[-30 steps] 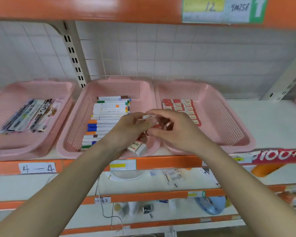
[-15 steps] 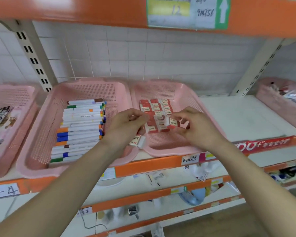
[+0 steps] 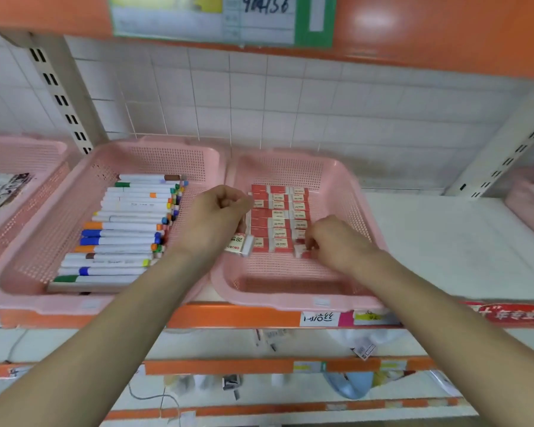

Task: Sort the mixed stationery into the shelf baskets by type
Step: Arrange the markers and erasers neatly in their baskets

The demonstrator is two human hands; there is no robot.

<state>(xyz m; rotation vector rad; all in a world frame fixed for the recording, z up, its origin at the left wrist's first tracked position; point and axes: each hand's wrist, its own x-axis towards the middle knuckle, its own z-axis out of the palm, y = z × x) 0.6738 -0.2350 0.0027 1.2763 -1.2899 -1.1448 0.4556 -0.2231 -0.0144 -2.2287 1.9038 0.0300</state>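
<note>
At the near end of the eraser rows (image 3: pixel 276 215), inside the right-hand pink basket (image 3: pixel 290 300), the right hand (image 3: pixel 336 241) pinches an eraser (image 3: pixel 301 251) and sets it against the last column. Beside it, the left hand (image 3: pixel 211 220) is curled around a spare eraser (image 3: pixel 239 244) that juts out below the palm, near the basket's left wall. That loosely held one could slip and fall into the marker basket (image 3: pixel 43 298) just beside, mixing types. A clumsy push from the right fingers could also skew the neat columns, since the erasers merely lie side by side.
</note>
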